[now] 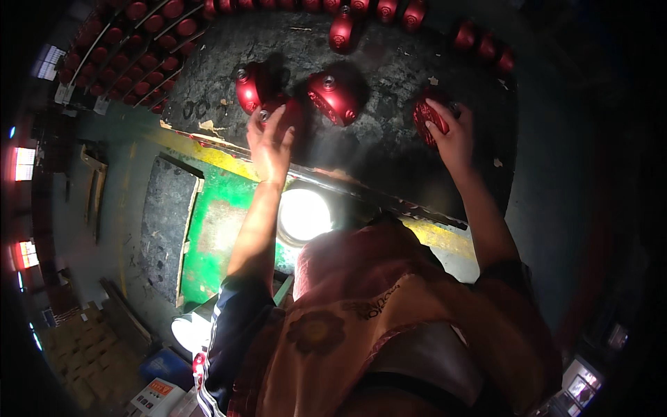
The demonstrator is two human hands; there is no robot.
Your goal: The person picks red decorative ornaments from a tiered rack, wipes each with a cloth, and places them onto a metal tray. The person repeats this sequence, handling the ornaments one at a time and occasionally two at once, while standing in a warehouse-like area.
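Observation:
On the dark, worn table, my left hand (269,139) lies with curved, spread fingers over a glossy red bottle (290,111), whose small metal neck shows between the fingers. Farther right, my right hand (453,133) grips another red bottle (423,123) with thumb and fingers, its patterned side facing left. Just beyond my left hand, a red bottle with a metal neck (248,92) sits close to the held one. Between my hands a rounded red bottle with a raised emblem (335,99) lies tilted, touched by neither hand.
One red bottle (341,31) stands farther back, before a row of others (387,10) along the far edge. Racks of red pieces (149,52) fill the far left. A bright lamp (304,214) shines below the near table edge (333,182). A dark board (167,226) stands left.

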